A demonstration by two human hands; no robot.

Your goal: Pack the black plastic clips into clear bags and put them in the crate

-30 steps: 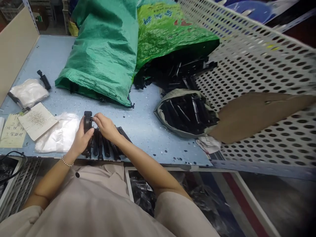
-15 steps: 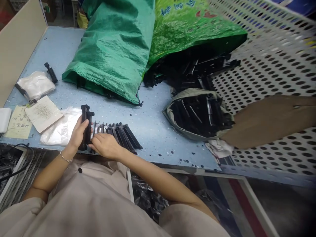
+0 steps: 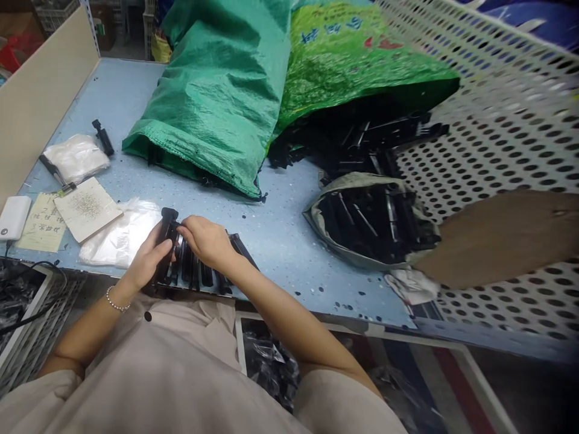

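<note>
My left hand [image 3: 148,258] is wrapped round a long black plastic part [image 3: 169,218], held upright at the table's front edge. It has a knobbed upper end. My right hand [image 3: 208,241] is closed, its thumb and fingertips pinching at the upper right side of that same part. Exactly what the fingertips grip is partly hidden. Beneath and beside my right hand lies a row of similar black parts [image 3: 205,276], side by side on the blue table [image 3: 280,241]. Left of my left hand is a stack of clear plastic bags [image 3: 113,244].
A green sack [image 3: 217,102] and a printed bag [image 3: 335,66] spilling black parts stand at the back. Right of centre sits an open grey-green bag [image 3: 321,232] of black parts. A perforated panel [image 3: 506,138] borders the right; a square pad [image 3: 88,208] lies left.
My right hand has moved up from the lower end of the held part to its upper end. My left hand keeps its hold. The whole view has shifted slightly.
</note>
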